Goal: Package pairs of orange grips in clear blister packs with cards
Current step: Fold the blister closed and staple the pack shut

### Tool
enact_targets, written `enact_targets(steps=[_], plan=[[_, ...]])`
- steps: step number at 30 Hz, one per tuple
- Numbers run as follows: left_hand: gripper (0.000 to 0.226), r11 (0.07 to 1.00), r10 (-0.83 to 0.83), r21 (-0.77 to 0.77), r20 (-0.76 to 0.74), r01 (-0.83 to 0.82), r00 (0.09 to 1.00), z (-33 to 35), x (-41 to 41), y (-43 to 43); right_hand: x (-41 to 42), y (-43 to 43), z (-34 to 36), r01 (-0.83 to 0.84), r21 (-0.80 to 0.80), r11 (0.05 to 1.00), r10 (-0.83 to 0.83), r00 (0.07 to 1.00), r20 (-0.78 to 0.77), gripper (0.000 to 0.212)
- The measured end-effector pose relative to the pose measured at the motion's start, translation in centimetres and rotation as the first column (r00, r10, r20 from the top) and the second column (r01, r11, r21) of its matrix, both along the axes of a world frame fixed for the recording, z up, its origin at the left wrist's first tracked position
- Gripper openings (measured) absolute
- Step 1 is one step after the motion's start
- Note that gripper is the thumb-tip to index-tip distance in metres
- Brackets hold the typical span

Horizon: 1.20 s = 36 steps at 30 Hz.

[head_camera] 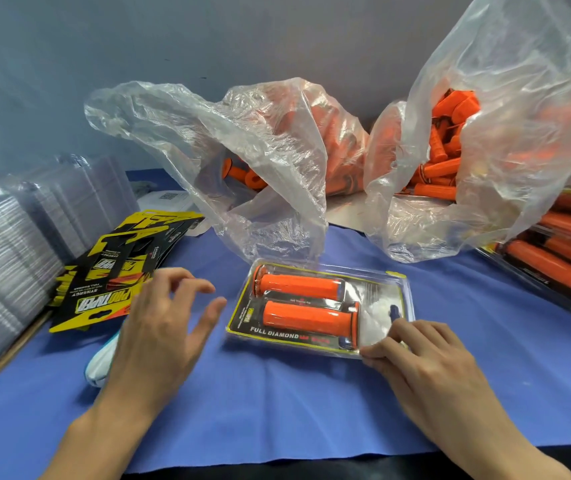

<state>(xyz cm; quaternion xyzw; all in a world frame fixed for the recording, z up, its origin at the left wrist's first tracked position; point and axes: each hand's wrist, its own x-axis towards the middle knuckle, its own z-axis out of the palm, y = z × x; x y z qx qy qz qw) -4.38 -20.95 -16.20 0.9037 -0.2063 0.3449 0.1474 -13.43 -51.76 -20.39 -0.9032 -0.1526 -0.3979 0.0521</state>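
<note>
On cloth (277, 410): 1 blister pack (377, 304) w/ 2 orange grips (299, 285), R hand (429, 368) in pinch on corner, L hand (159, 327) wide.

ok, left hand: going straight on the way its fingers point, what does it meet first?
Probably the left end of the blister pack. If the left hand is raised off the cloth, it could pass over to the clear bag behind; depth is unclear.

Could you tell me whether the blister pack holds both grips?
Full: two grips lie side by side inside the pack.
</note>
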Motion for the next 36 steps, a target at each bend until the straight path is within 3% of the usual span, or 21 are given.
enact_targets(steps=[3, 6, 9, 12, 15, 17, 18, 19, 20, 21, 22, 24, 31, 36], plan=[[0.031, 0.956, 0.29, -0.031, -0.056, -0.292, 0.955, 0.1, -0.1, 1.7, 0.1, 0.0, -0.1, 0.003, 0.002, 1.0, -0.003, 1.0, 0.002, 0.02], [0.05, 0.872, 0.488, 0.136, -0.338, -0.471, 0.805, -0.4, -0.2, 3.3, 0.0, -0.1, -0.1, 0.002, -0.001, 1.0, -0.002, 1.0, 0.0, 0.018], [0.065, 0.823, 0.559, 0.25, -0.514, -0.51, 0.65, -0.6, -0.3, 4.0, 0.0, 0.0, -0.2, 0.0, 0.001, 1.0, 0.0, 1.0, -0.002, 0.017], [0.063, 0.819, 0.548, 0.209, -0.562, -0.535, 0.619, -0.5, -0.6, 4.1, 0.1, 0.2, -0.2, -0.007, 0.01, 1.0, 0.007, 1.0, -0.007, 0.016], [0.071, 0.857, 0.428, 0.086, -0.669, -0.509, 0.608, -0.3, -0.7, 3.9, 0.1, 0.4, -0.2, -0.01, 0.029, 1.0, 0.011, 1.0, -0.025, 0.018], [0.063, 0.863, 0.148, -0.183, -0.798, -0.47, 0.583, 0.7, -0.7, 3.1, 0.1, 0.5, -0.1, -0.008, 0.049, 0.999, 0.011, 0.999, -0.046, 0.02], [0.046, 0.8, -0.066, -0.369, -0.838, -0.474, 0.541, 1.5, -0.8, 2.6, 0.1, 0.6, 0.0, -0.005, 0.062, 0.998, 0.008, 0.998, -0.054, 0.022], [0.035, 0.673, -0.321, -0.529, -0.838, -0.516, 0.441, 2.1, -1.0, 1.9, 0.1, 0.6, 0.1, -0.002, 0.073, 0.997, 0.006, 0.998, -0.06, 0.023], [0.036, 0.562, -0.533, -0.61, -0.784, -0.559, 0.319, 2.5, -1.3, 1.1, 0.1, 0.7, 0.1, 0.001, 0.083, 0.997, 0.005, 0.998, -0.061, 0.024], [0.042, 0.5, -0.671, -0.629, -0.716, -0.595, 0.192, 2.9, -1.8, 0.0, 0.1, 0.8, 0.2, 0.001, 0.091, 0.996, 0.004, 0.998, -0.06, 0.025], [0.045, 0.5, -0.74, -0.636, -0.666, -0.587, 0.091, 3.1, -2.0, -1.0, 0.1, 0.8, 0.3, 0.002, 0.097, 0.995, 0.004, 0.998, -0.058, 0.026], [0.043, 0.517, -0.78, -0.638, -0.626, -0.571, -0.007, 2.9, -2.8, -3.3, 0.0, 1.0, 0.4, 0.009, 0.106, 0.994, -0.004, 0.999, -0.052, 0.027], [0.059, 0.624, -0.739, -0.61, -0.664, -0.488, -0.115, 1.9, -5.7, -6.8, -0.2, 1.5, 0.6, 0.015, 0.107, 0.994, -0.012, 0.999, -0.031, 0.026], [0.068, 0.688, -0.673, -0.573, -0.733, -0.445, -0.096, 1.7, -5.2, -7.3, -0.2, 1.4, 0.7, 0.017, 0.1, 0.995, -0.013, 0.999, -0.04, 0.025]])
